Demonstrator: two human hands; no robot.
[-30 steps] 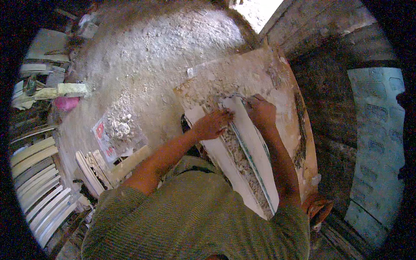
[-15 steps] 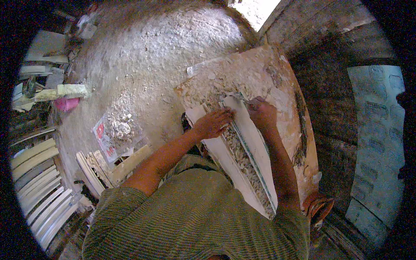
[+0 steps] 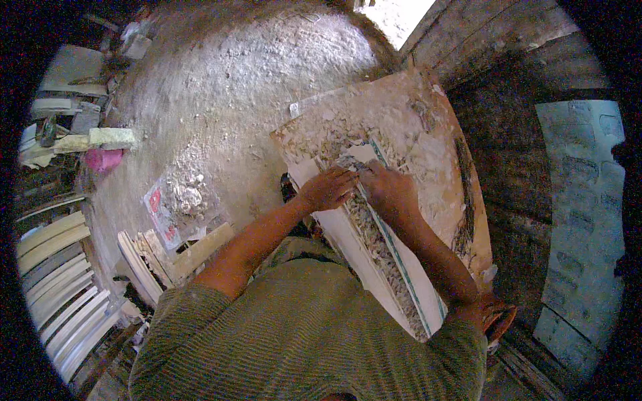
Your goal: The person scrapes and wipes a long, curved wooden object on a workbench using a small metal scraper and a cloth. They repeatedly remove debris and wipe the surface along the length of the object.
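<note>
A long white trough-like piece point(image 3: 361, 264) slants from near my body toward the far side of a worn board. Grey-brown rough filling point(image 3: 382, 257) lines its middle, between white side strips; a green line runs along the right strip. My left hand point(image 3: 329, 188) is closed over the left strip near the far end. My right hand point(image 3: 389, 194) is closed beside it, over the right strip, its fingertips close to the left hand's at the channel. What the right fingers hold is hidden.
The worn brown board point(image 3: 438, 174) under the piece is strewn with flakes. Pale crumbs lie on a plastic sheet point(image 3: 160, 217) on the floor. Long pale strips point(image 3: 63, 287) are stacked at left, beneath a pink item point(image 3: 103, 160). A bluish panel point(image 3: 580, 220) stands at right.
My right hand has moved left and nearer, from the outer side of the right strip to over the channel beside my left hand. The left hand has barely moved.
</note>
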